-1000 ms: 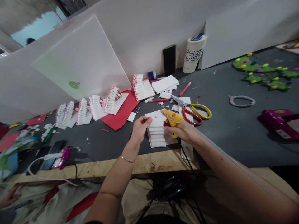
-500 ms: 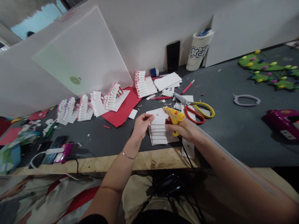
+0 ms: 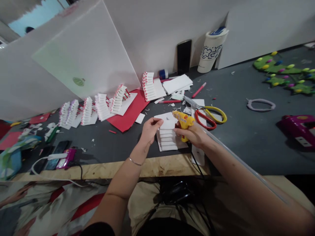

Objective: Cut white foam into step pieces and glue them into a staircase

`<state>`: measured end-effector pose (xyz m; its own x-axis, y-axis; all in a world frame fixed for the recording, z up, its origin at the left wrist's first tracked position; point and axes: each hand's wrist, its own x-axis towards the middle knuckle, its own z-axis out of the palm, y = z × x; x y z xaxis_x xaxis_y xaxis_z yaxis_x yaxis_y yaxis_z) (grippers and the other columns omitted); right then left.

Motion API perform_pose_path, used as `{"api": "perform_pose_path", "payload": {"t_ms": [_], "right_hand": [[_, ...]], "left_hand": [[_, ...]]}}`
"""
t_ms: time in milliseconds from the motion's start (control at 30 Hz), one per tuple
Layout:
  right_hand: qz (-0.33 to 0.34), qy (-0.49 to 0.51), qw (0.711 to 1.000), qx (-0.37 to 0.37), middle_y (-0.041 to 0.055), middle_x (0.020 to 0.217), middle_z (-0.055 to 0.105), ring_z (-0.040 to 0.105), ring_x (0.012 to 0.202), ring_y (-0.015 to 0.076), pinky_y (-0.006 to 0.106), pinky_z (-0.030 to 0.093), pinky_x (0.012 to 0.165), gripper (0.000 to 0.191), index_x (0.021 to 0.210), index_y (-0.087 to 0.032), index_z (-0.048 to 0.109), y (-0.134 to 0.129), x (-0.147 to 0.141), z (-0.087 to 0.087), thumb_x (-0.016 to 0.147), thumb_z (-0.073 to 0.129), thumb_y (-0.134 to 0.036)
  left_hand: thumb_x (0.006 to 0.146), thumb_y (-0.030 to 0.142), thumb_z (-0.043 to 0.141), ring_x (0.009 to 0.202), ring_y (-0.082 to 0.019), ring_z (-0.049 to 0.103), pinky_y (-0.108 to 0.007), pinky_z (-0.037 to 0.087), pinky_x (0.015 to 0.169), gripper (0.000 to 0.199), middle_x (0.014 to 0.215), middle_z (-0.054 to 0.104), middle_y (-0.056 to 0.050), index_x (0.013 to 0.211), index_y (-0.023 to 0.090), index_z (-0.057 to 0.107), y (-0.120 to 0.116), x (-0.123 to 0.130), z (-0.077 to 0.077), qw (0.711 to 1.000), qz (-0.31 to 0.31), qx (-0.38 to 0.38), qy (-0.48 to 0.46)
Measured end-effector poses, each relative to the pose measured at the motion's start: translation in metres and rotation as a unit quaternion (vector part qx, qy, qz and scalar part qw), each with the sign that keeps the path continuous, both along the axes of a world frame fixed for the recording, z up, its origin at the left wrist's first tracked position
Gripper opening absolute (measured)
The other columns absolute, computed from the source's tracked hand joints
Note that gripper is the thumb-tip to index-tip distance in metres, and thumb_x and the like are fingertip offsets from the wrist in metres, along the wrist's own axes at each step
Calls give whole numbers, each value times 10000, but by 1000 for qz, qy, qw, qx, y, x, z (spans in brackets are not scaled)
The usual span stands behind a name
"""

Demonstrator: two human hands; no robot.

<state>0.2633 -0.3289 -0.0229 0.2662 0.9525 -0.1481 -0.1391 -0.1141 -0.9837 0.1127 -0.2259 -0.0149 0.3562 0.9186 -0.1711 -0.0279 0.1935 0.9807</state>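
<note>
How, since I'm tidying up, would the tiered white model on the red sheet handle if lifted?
The tiered white model probably weighs little, being built of thin strips, and seems fragile. Its slanted stack may tip if pushed, so its white card base looks the safer hold.

The left forearm (image 3: 118, 193) is extended in from 7 o'clock, with the left hand (image 3: 150, 131) bent slightly at the wrist and its fingers curled downward. The right forearm (image 3: 246, 186) is reached in from 4 o'clock, the right hand (image 3: 192, 134) being closed in a grip just beside the left hand.
</note>
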Motion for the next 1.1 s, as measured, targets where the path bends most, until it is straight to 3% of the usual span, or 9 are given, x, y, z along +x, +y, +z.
{"api": "perform_pose_path", "payload": {"t_ms": [500,833,967,1100], "right_hand": [[-26,47,998,-13,-48,632,545,492,565,111,254,392,530,277,716,-209,576,2,-1,-7,658,790,-375],[-78,165,983,-11,-50,639,546,510,574,94,237,420,545,459,686,-205,548,4,2,1,475,904,-404],[-101,173,980,-7,-51,631,542,497,571,97,243,410,540,467,693,-208,553,5,3,1,472,903,-422],[-105,164,981,-1,-45,648,550,502,582,108,257,412,553,458,711,-210,559,5,3,-2,486,892,-428]], "left_hand": [[624,312,841,691,-108,554,-247,436,725,263,704,640,18,746,152,671,0,0,-2,1000,-10,-12,-12],[748,549,749,869,-195,646,-322,465,854,434,869,721,-59,900,146,691,-7,-1,1,989,-124,-64,-46],[710,532,788,792,-180,644,-298,476,762,479,850,723,-56,969,139,697,-12,-3,5,979,-185,-83,-22],[676,502,818,692,-136,607,-257,461,674,495,805,714,-38,994,140,705,-13,-3,6,978,-194,-80,-13]]}}
